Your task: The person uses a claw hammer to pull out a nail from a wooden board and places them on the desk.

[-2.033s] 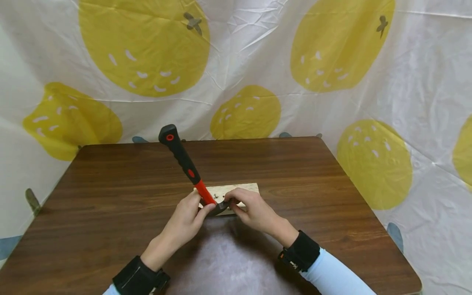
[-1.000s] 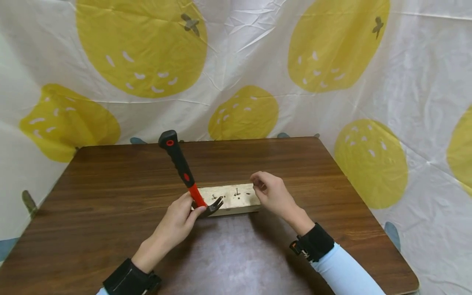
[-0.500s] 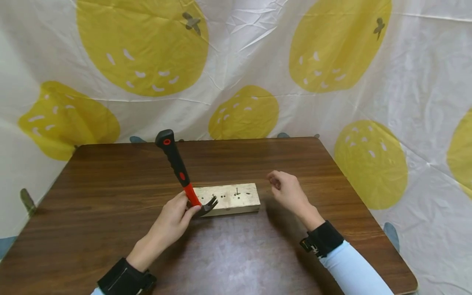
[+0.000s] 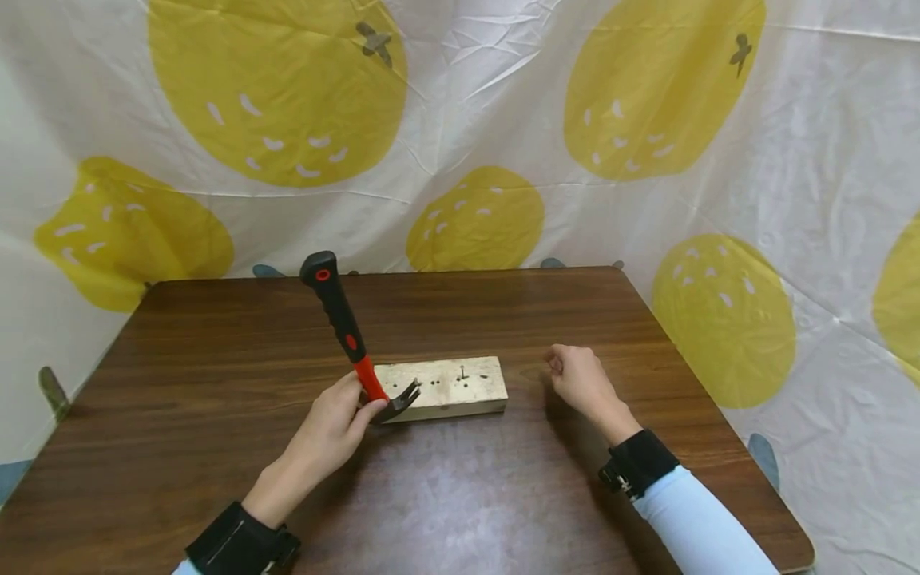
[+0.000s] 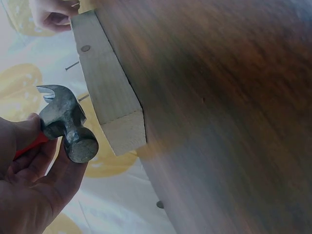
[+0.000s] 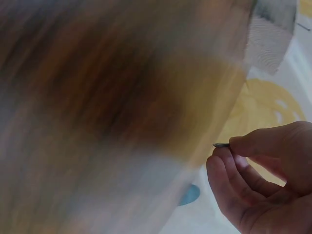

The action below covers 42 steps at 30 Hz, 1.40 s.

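Note:
My left hand (image 4: 327, 427) grips a claw hammer (image 4: 343, 327) low on its red neck, close to the head. The black handle leans up and away, and the claw points right over the block's near left part. In the left wrist view the steel head (image 5: 63, 114) shows between thumb and fingers. A pale wooden block (image 4: 460, 391) lies on the table, with small holes and a nail (image 4: 463, 371) standing in its top. Right of the block, my right hand (image 4: 585, 387) pinches a nail (image 6: 221, 145) between thumb and fingers; only its pointed end shows.
The brown wooden table (image 4: 216, 447) reaches back to a white curtain (image 4: 446, 120) printed with yellow fruit, which also hangs along both sides. A second nail (image 4: 416, 383) sticks up from the block beside the hammer's claw.
My right hand has left the hammer's claw and moved right, past the block, with the nail. The left hand has shifted the hammer slightly left, uncovering more of the block.

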Each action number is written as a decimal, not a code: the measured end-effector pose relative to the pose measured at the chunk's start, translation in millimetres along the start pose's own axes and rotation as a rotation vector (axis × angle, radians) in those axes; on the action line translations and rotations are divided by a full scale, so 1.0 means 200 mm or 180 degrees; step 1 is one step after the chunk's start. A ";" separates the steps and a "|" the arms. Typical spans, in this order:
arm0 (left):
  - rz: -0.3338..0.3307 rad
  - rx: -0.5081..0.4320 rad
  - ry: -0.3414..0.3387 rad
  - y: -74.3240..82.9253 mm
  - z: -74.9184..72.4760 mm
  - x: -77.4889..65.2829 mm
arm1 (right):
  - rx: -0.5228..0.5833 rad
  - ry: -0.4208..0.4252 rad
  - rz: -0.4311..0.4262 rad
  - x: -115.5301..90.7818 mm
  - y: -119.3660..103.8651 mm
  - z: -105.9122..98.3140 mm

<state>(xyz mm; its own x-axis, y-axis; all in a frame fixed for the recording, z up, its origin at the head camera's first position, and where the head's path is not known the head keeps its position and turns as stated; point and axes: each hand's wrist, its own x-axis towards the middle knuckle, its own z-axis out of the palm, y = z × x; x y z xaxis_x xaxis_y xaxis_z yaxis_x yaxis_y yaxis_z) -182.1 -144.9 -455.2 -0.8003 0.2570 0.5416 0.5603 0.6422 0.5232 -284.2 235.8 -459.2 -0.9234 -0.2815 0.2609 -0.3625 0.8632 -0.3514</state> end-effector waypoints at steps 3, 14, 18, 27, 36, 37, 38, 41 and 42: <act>-0.0046 -0.0006 -0.0042 0.00 0.00 0.00 | -0.0018 -0.0093 0.0102 0.00 0.03 0.00; -0.0094 -0.0013 -0.0108 0.00 -0.01 0.01 | -0.0213 -0.0303 0.0423 -0.01 0.10 -0.01; -0.0101 -0.0015 -0.0129 0.00 -0.01 0.02 | -0.0276 -0.0258 0.0388 -0.01 0.10 -0.02; -0.0154 0.0009 -0.0175 -0.01 -0.01 0.03 | -0.0344 -0.0236 0.0304 0.00 0.11 -0.01; -0.0140 0.0045 -0.0188 -0.01 -0.01 0.03 | -0.0294 -0.0368 0.0399 -0.01 0.11 -0.02; -0.0141 0.0048 -0.0191 -0.01 -0.01 0.03 | -0.0285 -0.0399 0.0406 -0.01 0.11 -0.02; -0.0141 0.0054 -0.0194 -0.01 -0.01 0.03 | -0.0284 -0.0422 0.0421 0.00 0.11 -0.03; -0.0126 0.0069 -0.0192 -0.02 -0.01 0.03 | -0.0270 -0.0450 0.0417 0.00 0.11 -0.04; -0.0123 0.0075 -0.0189 -0.02 -0.01 0.03 | -0.0263 -0.0444 0.0402 0.00 0.10 -0.04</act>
<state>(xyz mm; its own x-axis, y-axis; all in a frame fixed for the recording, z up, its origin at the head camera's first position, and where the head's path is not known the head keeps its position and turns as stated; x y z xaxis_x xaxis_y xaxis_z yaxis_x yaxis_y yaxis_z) -189.1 -146.7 -452.6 -0.8330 0.2735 0.4810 0.5240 0.6691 0.5270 -290.3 257.3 -459.4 -0.9715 -0.2193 0.0902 -0.2364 0.9251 -0.2970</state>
